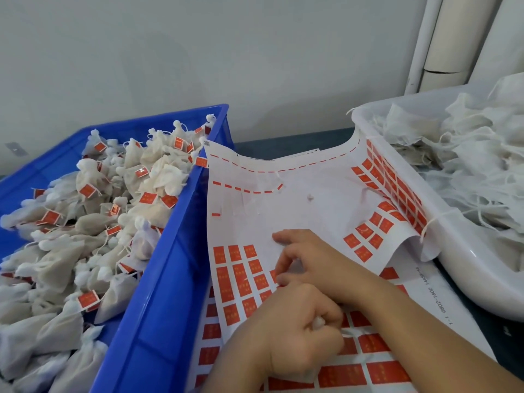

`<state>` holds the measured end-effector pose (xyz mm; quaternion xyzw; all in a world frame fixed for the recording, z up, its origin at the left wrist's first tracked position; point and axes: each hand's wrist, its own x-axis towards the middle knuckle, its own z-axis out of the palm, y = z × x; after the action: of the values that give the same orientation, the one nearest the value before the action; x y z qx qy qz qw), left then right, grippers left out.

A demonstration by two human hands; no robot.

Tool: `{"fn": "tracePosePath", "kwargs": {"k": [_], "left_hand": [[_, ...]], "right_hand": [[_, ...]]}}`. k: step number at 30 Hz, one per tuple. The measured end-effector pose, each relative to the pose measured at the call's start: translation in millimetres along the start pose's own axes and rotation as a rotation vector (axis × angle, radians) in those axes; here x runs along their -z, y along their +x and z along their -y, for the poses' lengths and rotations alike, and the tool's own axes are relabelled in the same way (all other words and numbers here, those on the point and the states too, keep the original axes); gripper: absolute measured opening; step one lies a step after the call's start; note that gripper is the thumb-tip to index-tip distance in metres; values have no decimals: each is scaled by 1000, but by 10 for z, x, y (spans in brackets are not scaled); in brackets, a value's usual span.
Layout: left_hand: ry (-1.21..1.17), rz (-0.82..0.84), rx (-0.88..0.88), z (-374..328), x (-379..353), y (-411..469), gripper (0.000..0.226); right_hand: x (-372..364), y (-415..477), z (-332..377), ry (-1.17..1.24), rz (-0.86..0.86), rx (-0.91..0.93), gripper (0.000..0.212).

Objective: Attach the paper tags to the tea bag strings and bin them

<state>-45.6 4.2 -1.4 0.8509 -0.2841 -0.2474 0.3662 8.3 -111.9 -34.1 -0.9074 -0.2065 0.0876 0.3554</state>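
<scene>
A white sticker sheet (297, 211) of red paper tags (241, 276) lies between two bins, with many tags peeled off. My left hand (297, 336) is curled into a fist over the sheet's near part and grips a white tea bag (319, 322), of which only a small bit shows between the fingers. Just beyond it, my right hand (309, 259) rests on the sheet. Its thumb and curled fingers pinch a red tag at the edge of the tag block, and one finger lies stretched out on bare backing paper.
A blue bin (170, 279) on the left is heaped with tea bags that carry red tags. A white tub (465, 268) on the right holds untagged bags and loose strings. The sheet's far right corner curls up against the tub's rim. A grey wall stands behind.
</scene>
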Motion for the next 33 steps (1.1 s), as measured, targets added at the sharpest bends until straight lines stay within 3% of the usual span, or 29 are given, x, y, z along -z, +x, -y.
{"fn": "tracePosePath", "kwargs": {"k": [3, 11, 17, 21, 26, 33], "left_hand": [[-32, -2, -10, -1, 2, -3, 25], [-62, -15, -44, -3, 2, -8, 27], [-63, -24, -75, 10, 4, 3, 25], [-66, -19, -77, 25, -2, 5, 27], [-66, -20, -75, 28, 2, 3, 26], [-62, -26, -68, 45, -10, 9, 27]], "right_hand": [[1, -5, -7, -17, -15, 20, 29], [17, -8, 18, -38, 3, 38, 11], [19, -3, 10, -55, 29, 59, 26], [33, -6, 25, -60, 41, 48, 13], [34, -22, 4, -31, 1, 40, 27], [13, 6, 9, -41, -11, 18, 16]]}}
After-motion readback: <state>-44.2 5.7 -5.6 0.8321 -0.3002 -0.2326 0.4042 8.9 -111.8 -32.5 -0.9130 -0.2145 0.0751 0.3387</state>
